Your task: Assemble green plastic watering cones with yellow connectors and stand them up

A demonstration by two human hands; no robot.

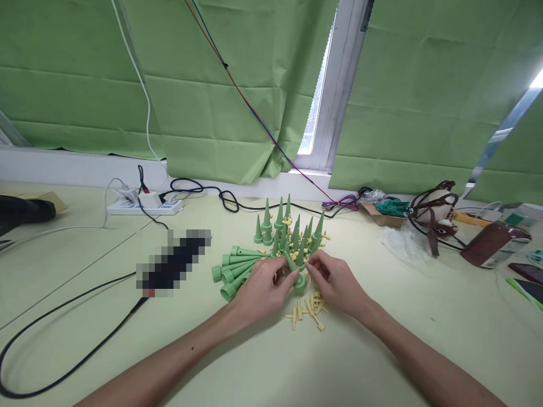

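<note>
My left hand (265, 282) is closed around a green plastic watering spike (300, 284), its tip tilted up and to the left, its wide cap near the table. Close by on the right, my right hand (339, 280) has thumb and fingers pinched together beside the spike; whatever they hold is hidden. Between my forearms lie several small yellow valves (311, 310). Behind my hands a cluster of green spikes (280, 220) stands upright on the caps, many with yellow valves fitted. More green spikes (237, 268) lie in a heap to the left.
A pixelated dark object (173, 263) with a black cable lies to the left. At the back, a white power strip (144, 204) holds plugs. On the right are a cardboard box (384, 215), crumpled clear plastic (403, 246) and a brown case (494, 244).
</note>
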